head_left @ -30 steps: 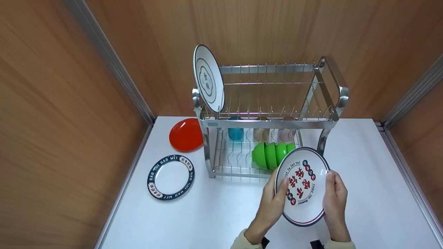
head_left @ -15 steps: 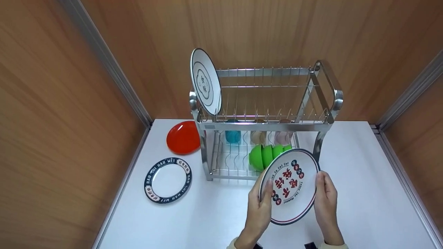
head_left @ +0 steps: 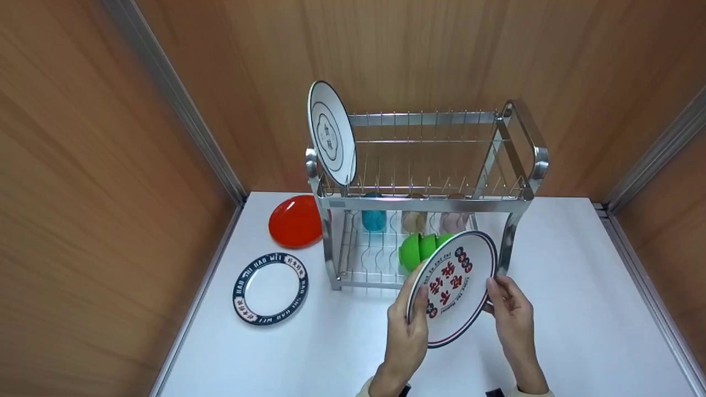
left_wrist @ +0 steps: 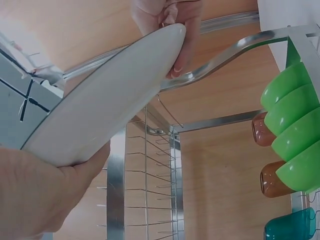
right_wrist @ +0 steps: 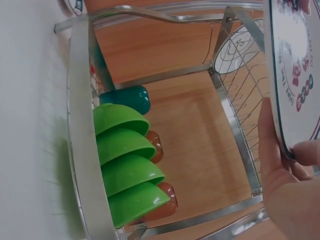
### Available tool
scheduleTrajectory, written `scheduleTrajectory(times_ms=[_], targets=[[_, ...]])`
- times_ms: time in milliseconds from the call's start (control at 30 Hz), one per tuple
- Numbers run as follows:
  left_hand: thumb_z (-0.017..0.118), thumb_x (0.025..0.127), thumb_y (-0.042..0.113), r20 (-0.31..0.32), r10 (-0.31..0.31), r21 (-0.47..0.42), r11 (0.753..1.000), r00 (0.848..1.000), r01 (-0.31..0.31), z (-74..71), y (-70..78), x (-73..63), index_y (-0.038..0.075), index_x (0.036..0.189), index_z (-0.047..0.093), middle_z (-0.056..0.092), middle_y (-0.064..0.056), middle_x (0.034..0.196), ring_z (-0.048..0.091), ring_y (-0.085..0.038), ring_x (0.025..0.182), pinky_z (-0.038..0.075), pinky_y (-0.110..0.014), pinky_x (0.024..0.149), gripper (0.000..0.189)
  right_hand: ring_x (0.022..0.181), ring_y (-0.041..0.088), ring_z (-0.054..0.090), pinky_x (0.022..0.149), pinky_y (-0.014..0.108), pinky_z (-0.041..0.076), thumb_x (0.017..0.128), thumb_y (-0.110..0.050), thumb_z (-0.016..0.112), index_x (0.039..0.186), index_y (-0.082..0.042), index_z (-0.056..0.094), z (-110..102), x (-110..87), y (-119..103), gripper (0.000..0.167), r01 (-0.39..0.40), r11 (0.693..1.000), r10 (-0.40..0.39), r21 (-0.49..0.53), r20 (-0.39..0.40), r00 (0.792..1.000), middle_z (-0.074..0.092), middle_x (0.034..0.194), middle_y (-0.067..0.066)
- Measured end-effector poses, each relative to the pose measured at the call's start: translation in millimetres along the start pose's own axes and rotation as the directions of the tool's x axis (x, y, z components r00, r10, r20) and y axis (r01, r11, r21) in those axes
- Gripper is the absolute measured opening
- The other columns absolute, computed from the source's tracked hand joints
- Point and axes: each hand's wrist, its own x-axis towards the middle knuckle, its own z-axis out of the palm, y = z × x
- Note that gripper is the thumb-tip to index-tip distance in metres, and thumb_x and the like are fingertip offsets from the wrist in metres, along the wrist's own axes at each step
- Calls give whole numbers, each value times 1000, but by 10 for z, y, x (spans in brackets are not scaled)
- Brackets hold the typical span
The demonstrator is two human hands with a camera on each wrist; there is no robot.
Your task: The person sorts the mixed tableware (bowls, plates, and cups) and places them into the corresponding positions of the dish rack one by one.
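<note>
A white plate (head_left: 453, 320) with red characters and a dark rim is held up in front of the rack, tilted and turned partly edge-on. My left hand (head_left: 405, 328) grips its left edge, thumb on the printed face and fingers behind. At the right edge, my right hand (head_left: 512, 320) pinches the rim between thumb and fingers, as the right wrist view also shows. The plate's pale underside (left_wrist: 107, 97) faces the left wrist camera. Behind the plate stands a two-tier metal dish rack (head_left: 424, 205); a white plate (head_left: 332, 135) leans upright at its upper left end.
Nested green bowls (head_left: 411, 252) lie sideways on the lower tier, partly hidden by the held plate. Behind them are a blue cup (head_left: 374, 220), a tan cup (head_left: 413, 221) and a pink cup (head_left: 453, 221). A red plate (head_left: 295, 221) and a blue-rimmed plate (head_left: 270, 318) lie left of the rack.
Both hands have carried the plate leftward, and it has turned more edge-on. My right hand's fingers have shifted on the rim. The rack and other dishes stay in place.
</note>
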Motion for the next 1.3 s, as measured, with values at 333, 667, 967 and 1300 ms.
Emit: scheduleTrajectory(times_ms=[333,667,967,1300], targets=[[45,109,0,-24,164,155,975,986,-159,-88,82,67,10,153,46,59,-14,145,63,-33,124,56,-46,96,46,84,21,75,72,35,62,103,-6,62,122,8,62,22,38,51,24,114,990,-121,82,77,990,71,102,16],[50,104,-6,-100,252,212,951,962,-227,-260,188,206,9,151,48,61,-14,143,64,-32,124,56,-47,93,49,96,8,71,86,22,57,100,-1,64,122,8,63,-51,115,101,24,183,982,-183,-53,12,983,67,110,20],[51,99,-16,-149,389,250,904,909,-346,-403,301,342,9,152,48,60,-19,142,63,-34,124,55,-49,94,59,112,4,62,96,13,49,100,-5,66,129,6,60,-109,181,159,32,164,981,-166,-100,-19,986,64,121,11],[51,96,-20,-289,521,282,848,803,-448,-541,491,521,20,152,51,61,-16,141,64,-36,122,57,-49,90,69,133,24,47,107,18,42,102,-14,65,149,2,41,-208,375,269,55,77,984,-92,-160,-86,992,47,145,14]])
